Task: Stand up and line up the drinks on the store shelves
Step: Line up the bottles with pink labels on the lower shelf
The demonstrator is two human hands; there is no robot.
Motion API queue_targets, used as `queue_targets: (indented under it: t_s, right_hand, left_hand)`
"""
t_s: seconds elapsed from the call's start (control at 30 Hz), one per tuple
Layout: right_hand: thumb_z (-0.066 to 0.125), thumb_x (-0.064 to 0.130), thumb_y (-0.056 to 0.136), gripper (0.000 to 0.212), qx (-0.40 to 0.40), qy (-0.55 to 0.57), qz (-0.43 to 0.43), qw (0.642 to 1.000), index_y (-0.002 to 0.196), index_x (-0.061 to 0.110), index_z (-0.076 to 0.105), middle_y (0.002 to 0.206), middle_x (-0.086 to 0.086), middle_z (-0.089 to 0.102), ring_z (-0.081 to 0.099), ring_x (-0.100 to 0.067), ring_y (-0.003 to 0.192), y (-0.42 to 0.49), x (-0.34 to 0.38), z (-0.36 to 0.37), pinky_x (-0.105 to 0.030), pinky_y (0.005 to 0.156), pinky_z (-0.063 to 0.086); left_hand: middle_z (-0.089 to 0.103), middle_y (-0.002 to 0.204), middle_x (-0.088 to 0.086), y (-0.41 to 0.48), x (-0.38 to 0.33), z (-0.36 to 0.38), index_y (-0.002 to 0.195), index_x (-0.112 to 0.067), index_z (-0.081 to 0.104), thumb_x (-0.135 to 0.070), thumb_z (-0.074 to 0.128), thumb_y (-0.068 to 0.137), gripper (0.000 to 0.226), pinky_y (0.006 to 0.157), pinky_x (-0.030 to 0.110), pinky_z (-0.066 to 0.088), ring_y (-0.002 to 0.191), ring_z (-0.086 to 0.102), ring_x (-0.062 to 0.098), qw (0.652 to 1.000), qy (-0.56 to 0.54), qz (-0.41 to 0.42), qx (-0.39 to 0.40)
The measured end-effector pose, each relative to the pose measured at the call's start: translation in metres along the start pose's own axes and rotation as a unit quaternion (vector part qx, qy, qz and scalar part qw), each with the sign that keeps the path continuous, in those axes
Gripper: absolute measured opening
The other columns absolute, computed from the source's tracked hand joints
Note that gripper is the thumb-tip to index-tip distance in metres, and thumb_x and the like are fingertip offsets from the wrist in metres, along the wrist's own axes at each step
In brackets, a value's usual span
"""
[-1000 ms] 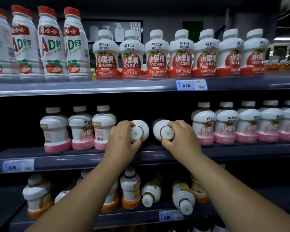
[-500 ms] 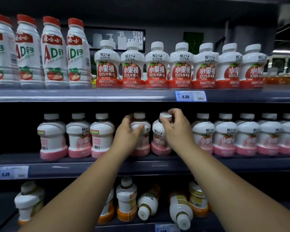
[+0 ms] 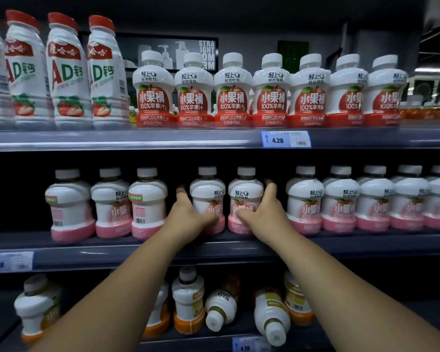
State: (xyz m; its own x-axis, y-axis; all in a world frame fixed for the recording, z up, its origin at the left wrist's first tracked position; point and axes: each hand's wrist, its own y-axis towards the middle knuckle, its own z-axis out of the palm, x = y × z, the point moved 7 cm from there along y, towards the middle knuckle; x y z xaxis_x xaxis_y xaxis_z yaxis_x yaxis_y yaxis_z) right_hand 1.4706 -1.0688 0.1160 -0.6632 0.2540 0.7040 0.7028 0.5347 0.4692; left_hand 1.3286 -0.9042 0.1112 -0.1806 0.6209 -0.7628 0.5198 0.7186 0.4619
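**Middle shelf: pair of pink bottles held, one per hand**

Found two pink-based bottles upright, side by side, at the centre of the middle shelf (image 3: 87, 252), bases on the board and labels facing forward. Shoulders close together; cannot tell whether touching.

Noted left hand (image 3: 188, 212) wrapped round the left pink bottle (image 3: 207, 191): thumb across the lower front label, fingers curled round its left side. Noted right hand (image 3: 262, 212) gripping the right pink bottle (image 3: 245, 191) the same way: thumb across the front, fingers up along its right flank.

Logged a gap on either side of the pair. To the left, three standing pink bottles (image 3: 111, 204), two of them turned barcode-out. To the right, a tight pink row (image 3: 341, 201), labels forward.

On the top shelf (image 3: 137, 139): red apple-juice bottles (image 3: 233, 97) upright in line, tall red-capped bottles (image 3: 66, 72) at far left, blue price tag (image 3: 286, 139) on the edge.

On the bottom shelf (image 3: 188, 340): orange-based bottles, some upright, two lying bottles (image 3: 272, 316) with caps toward the front.
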Motion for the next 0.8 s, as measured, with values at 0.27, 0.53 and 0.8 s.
queue_targets:
  t_s: [0.27,0.53,0.8]
  right_hand:
    - [0.08,0.06,0.07,0.125,-0.022,-0.098,-0.004,0.995,0.155,0.014,0.0,0.145,-0.011,0.05,0.054,-0.031,0.124,-0.015,0.003,0.001,-0.037,0.091,0.046]
    - [0.077,0.065,0.069,0.122,-0.049,-0.121,-0.018,0.991,0.155,0.014,0.005,0.142,-0.014,0.048,0.053,-0.033,0.124,-0.023,0.004,-0.001,-0.04,0.094,0.047]
    - [0.072,0.051,0.08,0.113,-0.035,-0.108,-0.016,0.993,0.157,0.012,-0.001,0.15,-0.015,0.042,0.051,-0.035,0.127,-0.024,0.0,-0.007,-0.039,0.095,0.045]
  left_hand:
    - [0.063,0.112,0.001,-0.007,-0.005,0.004,0.121,-0.019,0.034,-0.043,0.093,0.052,0.094,0.093,0.042,0.053,0.102,0.064,0.018,0.998,-0.021,0.028,0.049]
    - [0.066,0.106,0.001,-0.011,-0.007,0.0,0.115,-0.019,0.038,-0.048,0.093,0.053,0.088,0.085,0.036,0.052,0.096,0.064,0.019,0.999,0.02,0.038,0.028]
    - [0.066,0.106,-0.001,-0.014,-0.012,0.002,0.109,-0.02,0.042,-0.048,0.091,0.056,0.077,0.084,0.035,0.05,0.096,0.064,0.019,0.997,0.036,0.049,0.038]
